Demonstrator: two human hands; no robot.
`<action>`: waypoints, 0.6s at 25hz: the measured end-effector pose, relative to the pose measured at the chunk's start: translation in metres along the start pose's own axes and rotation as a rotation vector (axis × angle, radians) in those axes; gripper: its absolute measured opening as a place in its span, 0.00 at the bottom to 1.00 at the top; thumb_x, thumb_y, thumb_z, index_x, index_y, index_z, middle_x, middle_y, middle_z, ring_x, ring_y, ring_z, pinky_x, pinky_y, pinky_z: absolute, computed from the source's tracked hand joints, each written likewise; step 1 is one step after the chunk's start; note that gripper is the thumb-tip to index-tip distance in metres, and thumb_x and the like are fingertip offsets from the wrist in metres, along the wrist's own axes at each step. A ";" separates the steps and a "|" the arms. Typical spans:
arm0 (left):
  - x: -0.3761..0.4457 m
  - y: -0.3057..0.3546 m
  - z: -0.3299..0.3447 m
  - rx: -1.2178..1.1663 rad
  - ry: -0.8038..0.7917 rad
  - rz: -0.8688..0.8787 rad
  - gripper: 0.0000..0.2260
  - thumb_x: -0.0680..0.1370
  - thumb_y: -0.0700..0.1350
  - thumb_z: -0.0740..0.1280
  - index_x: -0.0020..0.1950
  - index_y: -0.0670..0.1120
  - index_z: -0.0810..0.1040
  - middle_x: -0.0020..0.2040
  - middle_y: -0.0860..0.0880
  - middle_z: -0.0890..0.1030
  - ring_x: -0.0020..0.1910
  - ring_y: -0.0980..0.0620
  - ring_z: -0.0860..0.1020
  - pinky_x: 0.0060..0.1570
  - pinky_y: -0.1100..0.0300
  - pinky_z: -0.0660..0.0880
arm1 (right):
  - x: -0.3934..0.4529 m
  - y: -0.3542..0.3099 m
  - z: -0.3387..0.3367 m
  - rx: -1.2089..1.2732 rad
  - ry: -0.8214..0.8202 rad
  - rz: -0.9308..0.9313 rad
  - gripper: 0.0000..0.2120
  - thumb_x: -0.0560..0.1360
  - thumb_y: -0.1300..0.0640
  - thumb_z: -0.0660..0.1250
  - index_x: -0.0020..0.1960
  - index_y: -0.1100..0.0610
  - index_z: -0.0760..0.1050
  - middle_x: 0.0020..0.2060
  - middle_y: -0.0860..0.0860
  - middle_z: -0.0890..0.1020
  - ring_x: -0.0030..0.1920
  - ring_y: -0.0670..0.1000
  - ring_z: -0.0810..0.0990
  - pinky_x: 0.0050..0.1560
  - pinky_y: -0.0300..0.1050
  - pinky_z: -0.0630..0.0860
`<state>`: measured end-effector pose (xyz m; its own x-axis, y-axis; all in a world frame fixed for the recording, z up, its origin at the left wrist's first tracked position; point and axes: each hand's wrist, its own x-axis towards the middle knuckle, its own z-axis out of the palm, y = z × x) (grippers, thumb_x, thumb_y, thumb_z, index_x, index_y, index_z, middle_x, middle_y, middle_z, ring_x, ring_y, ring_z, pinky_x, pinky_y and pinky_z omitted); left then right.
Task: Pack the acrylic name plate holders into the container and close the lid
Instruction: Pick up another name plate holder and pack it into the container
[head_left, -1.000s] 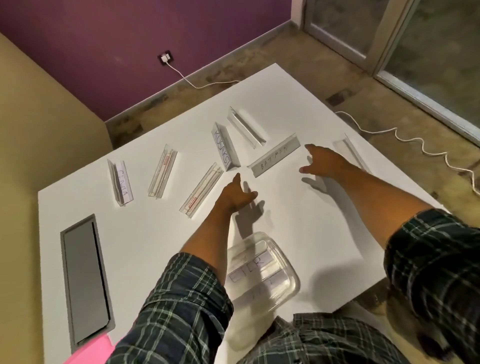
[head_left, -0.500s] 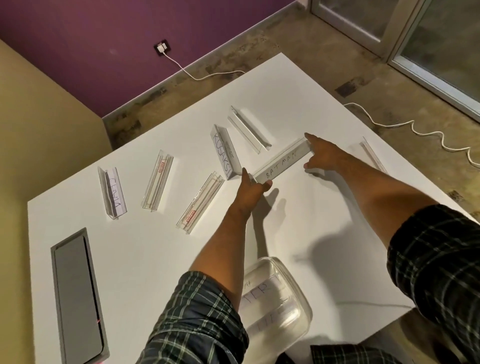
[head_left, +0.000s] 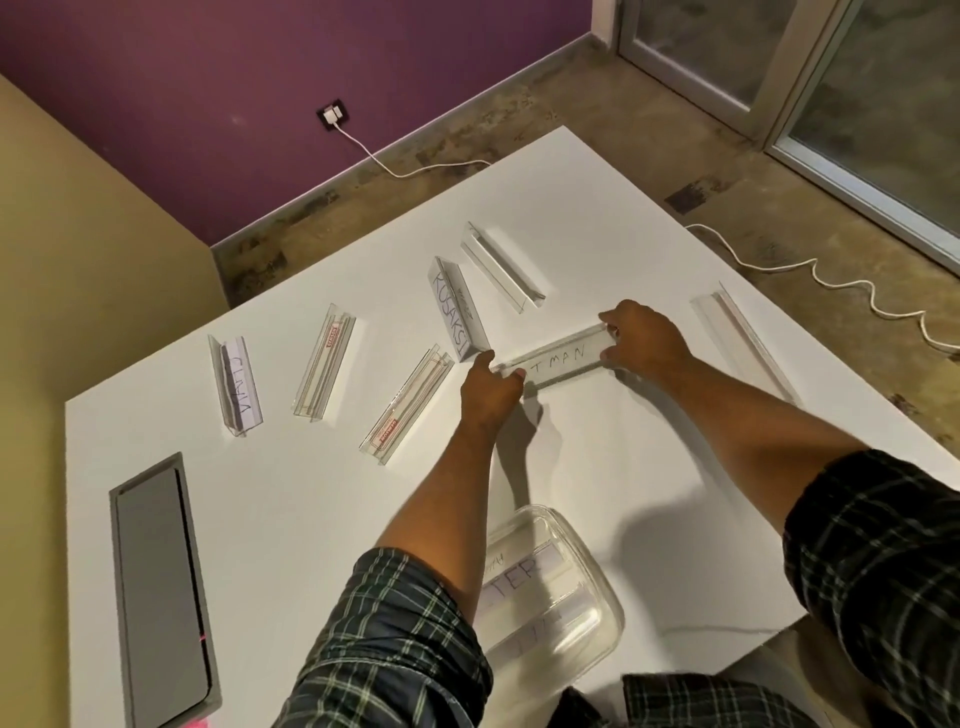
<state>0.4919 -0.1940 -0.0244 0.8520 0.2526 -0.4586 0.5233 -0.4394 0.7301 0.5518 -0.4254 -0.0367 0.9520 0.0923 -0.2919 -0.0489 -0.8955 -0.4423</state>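
Item: name plate holder — flat on desk, mid-far. Left hand fingers pinch near end; right hand fingers clamp far end. Advice: lift level, both ends together, carry to open container at near edge, lay flat alongside holders already inside.

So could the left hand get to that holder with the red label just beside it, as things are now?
Probably yes, once it lets go. The left hand is gripping one end of the BATMAN holder, with the right hand on the other. The red-label holder lies just to its left, with only bare table between them.
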 end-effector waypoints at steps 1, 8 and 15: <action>-0.006 -0.003 -0.006 0.046 0.021 0.024 0.26 0.77 0.47 0.70 0.74 0.45 0.70 0.69 0.44 0.77 0.66 0.45 0.76 0.67 0.57 0.70 | -0.009 -0.005 0.001 -0.053 0.012 -0.035 0.31 0.68 0.55 0.77 0.70 0.56 0.74 0.60 0.55 0.77 0.61 0.57 0.77 0.59 0.50 0.76; -0.065 -0.030 -0.064 0.253 0.099 0.084 0.20 0.73 0.44 0.71 0.65 0.45 0.78 0.61 0.45 0.82 0.56 0.48 0.80 0.49 0.65 0.67 | -0.068 -0.046 -0.001 -0.414 0.046 -0.299 0.34 0.64 0.45 0.79 0.65 0.55 0.75 0.56 0.55 0.74 0.56 0.58 0.76 0.54 0.51 0.75; -0.106 -0.054 -0.124 0.356 -0.001 0.033 0.21 0.66 0.38 0.76 0.58 0.45 0.82 0.53 0.44 0.83 0.44 0.48 0.79 0.37 0.63 0.71 | -0.119 -0.085 -0.021 -0.443 0.073 -0.543 0.33 0.62 0.42 0.81 0.63 0.55 0.79 0.52 0.53 0.78 0.54 0.57 0.78 0.52 0.49 0.71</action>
<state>0.3758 -0.0902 0.0475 0.8682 0.2326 -0.4384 0.4567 -0.7200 0.5225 0.4492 -0.3692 0.0537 0.8255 0.5608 -0.0635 0.5517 -0.8256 -0.1180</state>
